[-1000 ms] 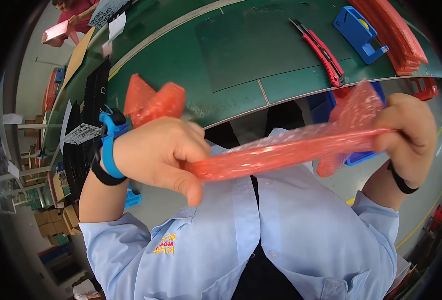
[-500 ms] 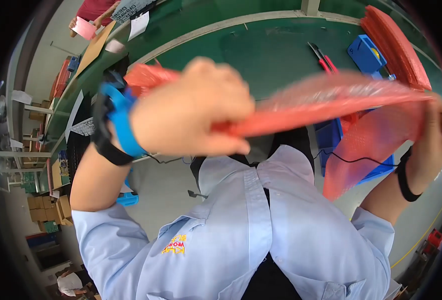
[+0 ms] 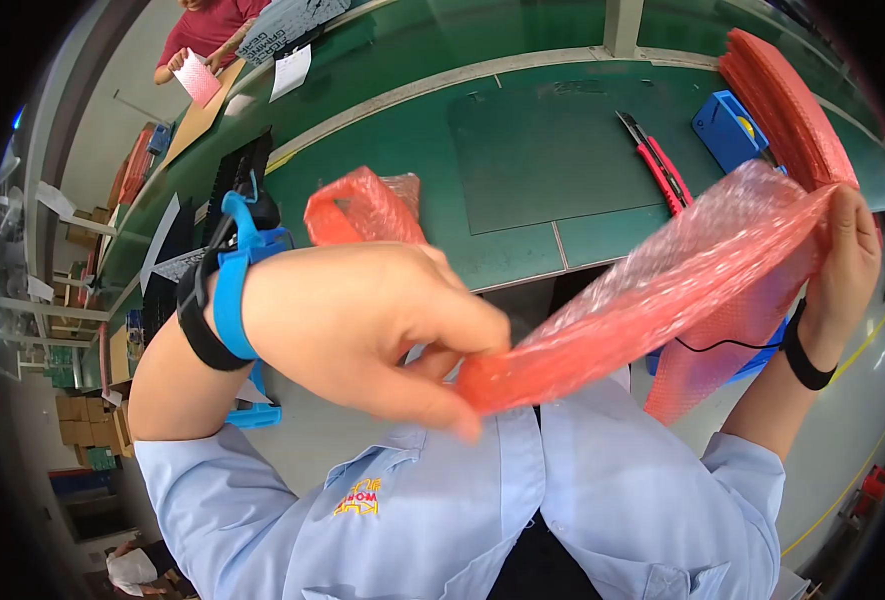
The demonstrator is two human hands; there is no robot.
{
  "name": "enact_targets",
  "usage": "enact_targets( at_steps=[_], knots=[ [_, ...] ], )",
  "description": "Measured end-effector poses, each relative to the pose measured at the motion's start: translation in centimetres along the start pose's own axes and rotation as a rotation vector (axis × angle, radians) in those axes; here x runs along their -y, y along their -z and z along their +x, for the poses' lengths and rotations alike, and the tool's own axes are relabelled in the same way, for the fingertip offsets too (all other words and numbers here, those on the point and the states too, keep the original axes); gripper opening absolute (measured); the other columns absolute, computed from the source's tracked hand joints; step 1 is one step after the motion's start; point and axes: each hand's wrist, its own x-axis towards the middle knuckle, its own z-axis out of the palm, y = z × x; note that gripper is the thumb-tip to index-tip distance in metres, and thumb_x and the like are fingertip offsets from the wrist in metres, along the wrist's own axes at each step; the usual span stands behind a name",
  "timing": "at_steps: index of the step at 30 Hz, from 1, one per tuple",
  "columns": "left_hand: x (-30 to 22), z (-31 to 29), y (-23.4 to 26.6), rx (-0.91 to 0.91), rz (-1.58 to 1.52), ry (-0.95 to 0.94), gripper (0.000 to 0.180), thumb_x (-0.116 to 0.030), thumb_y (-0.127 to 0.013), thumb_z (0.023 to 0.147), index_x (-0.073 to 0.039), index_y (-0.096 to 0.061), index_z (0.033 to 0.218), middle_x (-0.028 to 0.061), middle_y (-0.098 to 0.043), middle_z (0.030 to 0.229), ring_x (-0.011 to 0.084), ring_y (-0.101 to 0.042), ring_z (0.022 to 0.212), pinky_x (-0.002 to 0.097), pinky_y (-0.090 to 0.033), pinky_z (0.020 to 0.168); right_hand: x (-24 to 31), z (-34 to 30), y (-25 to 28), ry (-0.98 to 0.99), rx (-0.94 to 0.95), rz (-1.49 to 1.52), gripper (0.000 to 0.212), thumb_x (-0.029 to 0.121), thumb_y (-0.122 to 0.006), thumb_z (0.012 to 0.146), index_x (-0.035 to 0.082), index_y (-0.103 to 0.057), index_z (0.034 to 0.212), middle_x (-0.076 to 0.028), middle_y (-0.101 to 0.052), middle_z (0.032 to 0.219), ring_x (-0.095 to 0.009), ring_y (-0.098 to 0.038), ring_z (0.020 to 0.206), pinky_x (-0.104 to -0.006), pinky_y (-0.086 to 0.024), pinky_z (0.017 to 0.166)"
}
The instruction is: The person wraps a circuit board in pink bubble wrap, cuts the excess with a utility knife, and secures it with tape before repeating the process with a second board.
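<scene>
A length of red bubble wrap [image 3: 653, 310] is stretched slantwise in front of my shirt, lower at its left end. My left hand [image 3: 363, 325] pinches that end between thumb and fingers. At the right, my right hand [image 3: 848, 245] is closed on the higher end, with more of the wrap hanging below it. Behind my left hand, a crumpled red bubble wrap piece [image 3: 363, 205] shows over the green bench; whether it joins the stretched length is hidden. Blue and black bands circle my left wrist, and a black band with a cord is on my right.
On the green bench [image 3: 413, 150] lie a dark mat [image 3: 553, 150] and a red utility knife [image 3: 658, 165]. A blue tape dispenser [image 3: 731, 130] stands beside a stack of red bubble wrap [image 3: 793, 110]. At the far left, a co-worker [image 3: 203, 35] holds a pink sheet over cardboard.
My left hand has come down toward my body, tilting the wrap more steeply. My right hand has shifted slightly left, still holding its end. More of the bench and mat shows.
</scene>
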Motion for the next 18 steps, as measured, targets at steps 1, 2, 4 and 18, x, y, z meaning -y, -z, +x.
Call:
enact_targets(
  at_steps=[1, 2, 4, 18],
  knots=[
    [-0.2, -0.2, 0.3, 0.106, -0.132, 0.142, 0.03, -0.023, -0.085, 0.073, -0.003, -0.063, 0.078, 0.0092, -0.058, 0.076, 0.019, -0.056, 0.077, 0.0326, -0.045, 0.067, -0.7, 0.0, 0.5, -0.006, 0.059, -0.059, 0.024, 0.021, -0.058, 0.1, 0.0, -0.068, 0.104, -0.001, -0.065, 0.099, -0.007, -0.057, 0.089, -0.0203, -0.043, 0.083],
    [-0.4, -0.4, 0.5, 0.195, -0.245, 0.295, 0.031, -0.024, -0.085, 0.073, -0.003, -0.062, 0.077, 0.0094, -0.056, 0.075, 0.0188, -0.055, 0.078, 0.0327, -0.045, 0.067, -0.8, 0.2, 1.1, -0.003, 0.056, -0.06, 0.024, 0.021, -0.058, 0.1, 0.0, -0.068, 0.104, -0.001, -0.065, 0.099, -0.007, -0.057, 0.089, -0.0203, -0.043, 0.083],
    [-0.2, -0.7, 1.8, -0.494, 0.264, 0.352, 0.028, -0.022, -0.079, 0.079, -0.001, -0.06, 0.077, 0.0078, -0.054, 0.073, 0.0185, -0.055, 0.076, 0.0333, -0.045, 0.067, -0.7, 0.4, 2.6, -0.05, 0.066, 0.11, 0.025, 0.021, -0.059, 0.099, -0.001, -0.069, 0.105, -0.001, -0.066, 0.099, -0.007, -0.057, 0.09, -0.0201, -0.044, 0.084],
    [2.9, -2.7, 4.5, -0.63, 0.536, 0.166, 0.025, -0.024, -0.071, 0.087, -0.003, -0.062, 0.077, 0.0063, -0.055, 0.061, 0.0179, -0.053, 0.052, 0.033, -0.039, 0.048, -3.0, 2.5, 3.4, 0.089, 0.0, -0.176, 0.025, 0.021, -0.063, 0.097, -0.002, -0.07, 0.103, 0.001, -0.066, 0.094, -0.006, -0.057, 0.088, -0.0195, -0.043, 0.082]
  ],
)
